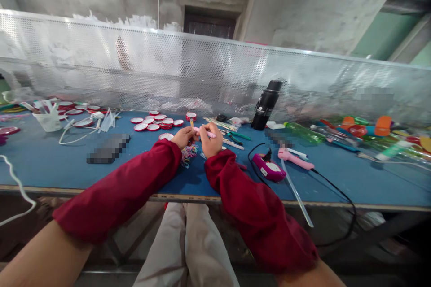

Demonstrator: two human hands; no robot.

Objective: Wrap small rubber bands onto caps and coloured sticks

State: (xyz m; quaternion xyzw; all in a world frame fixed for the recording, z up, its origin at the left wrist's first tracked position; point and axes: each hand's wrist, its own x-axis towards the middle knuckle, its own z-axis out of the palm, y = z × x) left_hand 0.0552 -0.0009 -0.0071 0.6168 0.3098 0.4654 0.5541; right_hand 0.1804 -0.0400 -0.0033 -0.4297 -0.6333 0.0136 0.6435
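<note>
My left hand and my right hand meet above the blue table. Pinched in my right hand is a pink pen-like tool, its end pointing right. The fingers of my left hand close on a small piece with an orange-brown strip rising from it; its exact shape is unclear. Colourful thin strands lie just below, between the wrists. Round red-and-white discs are spread behind my left hand. To the right of my right hand are green-handled pliers.
A black bottle stands behind on the right. A purple power box, pink glue gun and black cable lie to the right. At left are a white cup of tools and a dark phone-like object. A perforated metal screen borders the back.
</note>
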